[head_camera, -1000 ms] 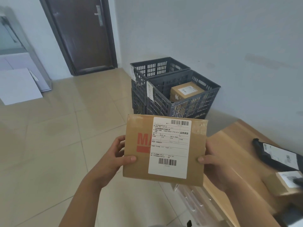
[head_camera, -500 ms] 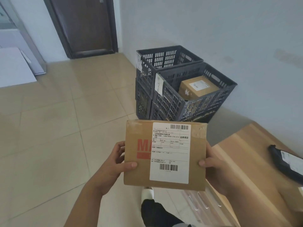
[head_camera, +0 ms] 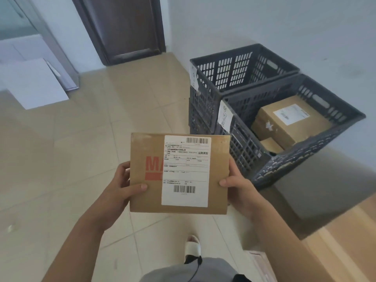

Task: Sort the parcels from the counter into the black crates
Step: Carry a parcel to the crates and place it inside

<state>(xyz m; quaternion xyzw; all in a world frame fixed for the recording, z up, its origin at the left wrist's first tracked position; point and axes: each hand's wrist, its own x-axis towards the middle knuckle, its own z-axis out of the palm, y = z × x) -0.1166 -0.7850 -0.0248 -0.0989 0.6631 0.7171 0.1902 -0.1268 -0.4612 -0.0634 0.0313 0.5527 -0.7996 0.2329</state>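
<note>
left hand [head_camera: 120, 188] + right hand [head_camera: 239, 190]: both clamped on cardboard parcel [head_camera: 148, 192] | near black crates [head_camera: 284, 159]

you hold flat cardboard parcel [head_camera: 179, 174]: red block letters "ma" on its face, rest hidden under white shipping label [head_camera: 186, 170]. label carries two barcodes, top and bottom; small print blurred, unreadable. paper tags [head_camera: 224, 116] on crate corners show handwriting, illegible. boxed parcel in near crate [head_camera: 293, 119] has label, too small to read.
</note>
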